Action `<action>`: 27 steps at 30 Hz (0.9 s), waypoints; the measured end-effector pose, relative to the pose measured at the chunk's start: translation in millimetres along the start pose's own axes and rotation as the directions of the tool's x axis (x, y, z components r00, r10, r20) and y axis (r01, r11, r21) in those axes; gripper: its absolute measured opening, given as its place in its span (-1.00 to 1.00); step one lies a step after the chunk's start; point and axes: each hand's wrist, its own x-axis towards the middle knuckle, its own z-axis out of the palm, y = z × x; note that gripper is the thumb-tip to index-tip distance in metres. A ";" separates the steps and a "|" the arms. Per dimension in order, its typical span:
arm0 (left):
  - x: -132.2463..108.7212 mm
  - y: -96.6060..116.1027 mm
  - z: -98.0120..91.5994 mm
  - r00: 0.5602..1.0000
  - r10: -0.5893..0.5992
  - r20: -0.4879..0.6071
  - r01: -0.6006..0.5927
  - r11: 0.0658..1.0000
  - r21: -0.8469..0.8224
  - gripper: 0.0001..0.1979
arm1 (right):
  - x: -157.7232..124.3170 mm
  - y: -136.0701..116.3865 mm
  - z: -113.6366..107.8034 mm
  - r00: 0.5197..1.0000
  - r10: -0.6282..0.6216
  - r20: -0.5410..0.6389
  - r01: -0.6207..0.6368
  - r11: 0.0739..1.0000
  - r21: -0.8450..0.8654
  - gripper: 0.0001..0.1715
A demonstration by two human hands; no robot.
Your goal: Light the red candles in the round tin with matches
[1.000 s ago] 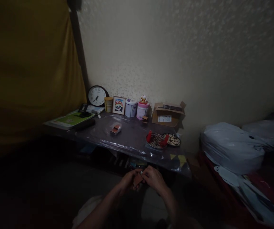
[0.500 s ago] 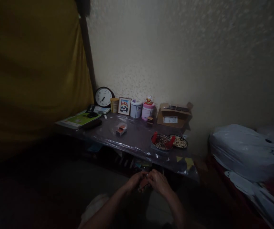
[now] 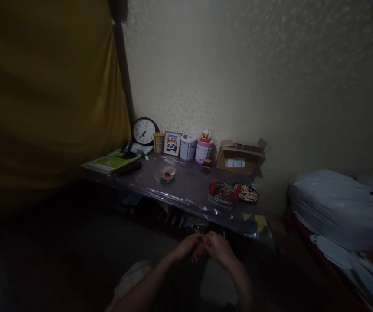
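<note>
Both my hands are held together low in front of the table's near edge. My left hand (image 3: 189,245) is closed round a small flat reddish-brown piece (image 3: 198,249), whose exact kind is too dark to make out. The fingers of my right hand (image 3: 218,248) are bent and pressed together at the piece's upper end; whatever is between them is hidden. On the table (image 3: 186,184) beyond lies a small open box (image 3: 167,176) with a reddish-brown top, on clear plastic.
Two round dishes, one with red scoops (image 3: 223,193) and one with pale strips (image 3: 247,193), stand at the table's right. Behind are a clock (image 3: 145,131), a framed panda picture (image 3: 172,144), tins (image 3: 188,147) and a cardboard box (image 3: 238,162). A white bag (image 3: 332,203) lies at right.
The view has shifted slightly, so the table appears a little further right. My right fingers have curled in more tightly over the reddish-brown piece; my left hand keeps its hold.
</note>
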 end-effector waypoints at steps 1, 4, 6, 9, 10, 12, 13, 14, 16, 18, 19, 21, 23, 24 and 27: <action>0.4 -0.1 0.1 1.000 -0.003 -0.001 0.003 1.000 0.003 -0.58 | 0.1 0.0 0.0 1.000 0.003 -0.001 -0.003 1.000 0.000 -0.80; 1.6 0.4 0.9 1.000 -0.009 -0.002 0.009 1.000 0.009 -0.56 | 0.7 1.1 0.4 1.000 0.002 -0.006 -0.002 1.000 0.003 -0.82; 2.2 1.0 1.4 1.000 -0.012 -0.002 0.012 1.000 0.011 -0.56 | 0.7 2.1 0.7 1.000 -0.007 -0.012 0.007 1.000 0.007 -0.84; 3.0 1.2 1.8 1.000 -0.012 -0.008 0.012 1.000 0.013 -0.57 | -0.4 2.9 1.3 1.000 -0.019 -0.022 0.019 1.000 -0.006 -0.81; 3.3 0.8 1.8 1.000 -0.007 -0.011 0.007 1.000 0.014 -0.58 | -0.8 2.8 1.4 1.000 -0.020 -0.022 0.020 1.000 -0.016 -0.79; 3.7 -0.1 1.6 1.000 0.006 -0.016 -0.005 1.000 0.016 -0.58 | -1.3 2.0 1.6 1.000 -0.017 -0.015 0.017 0.999 -0.034 -0.76; 4.0 -0.6 1.4 1.000 0.009 -0.015 -0.009 1.000 0.017 -0.58 | -1.4 1.4 1.6 1.000 -0.012 -0.009 0.012 0.999 -0.039 -0.76; 4.2 -1.1 1.2 1.000 0.010 -0.012 -0.010 1.000 0.018 -0.59 | -1.2 0.8 1.5 1.000 -0.007 0.000 0.007 0.999 -0.041 -0.76; 4.5 -2.1 0.8 1.000 0.007 -0.004 -0.007 1.000 0.024 -0.58 | -0.6 -0.3 1.0 1.000 0.009 0.015 -0.008 0.999 -0.038 -0.77; 4.9 -2.9 0.6 1.000 0.005 -0.001 -0.005 1.000 0.029 -0.58 | 0.2 -1.1 0.1 0.999 0.029 0.024 -0.029 0.999 -0.030 -0.78; 5.1 -3.2 0.5 1.000 0.007 -0.002 -0.007 1.000 0.030 -0.58 | 0.4 -1.4 -0.5 0.999 0.037 0.027 -0.037 0.999 -0.025 -0.79; 5.7 -3.6 0.6 1.000 0.005 -0.006 -0.005 0.999 0.032 -0.59 | 0.5 -1.7 -1.7 0.998 0.049 0.033 -0.048 0.999 -0.017 -0.79; 6.4 -3.8 0.8 1.000 0.003 -0.005 -0.003 0.999 0.035 -0.59 | 0.1 -1.4 -2.5 0.998 0.049 0.031 -0.048 0.999 -0.010 -0.80; 6.7 -3.8 0.9 1.000 0.003 -0.004 -0.003 0.999 0.035 -0.59 | -0.1 -1.0 -2.6 0.999 0.045 0.027 -0.045 0.999 -0.003 -0.80; 7.6 -3.8 1.0 1.000 0.010 -0.007 -0.010 0.999 0.032 -0.55 | -0.9 0.8 -1.6 0.999 0.033 0.003 -0.033 0.999 0.025 -0.83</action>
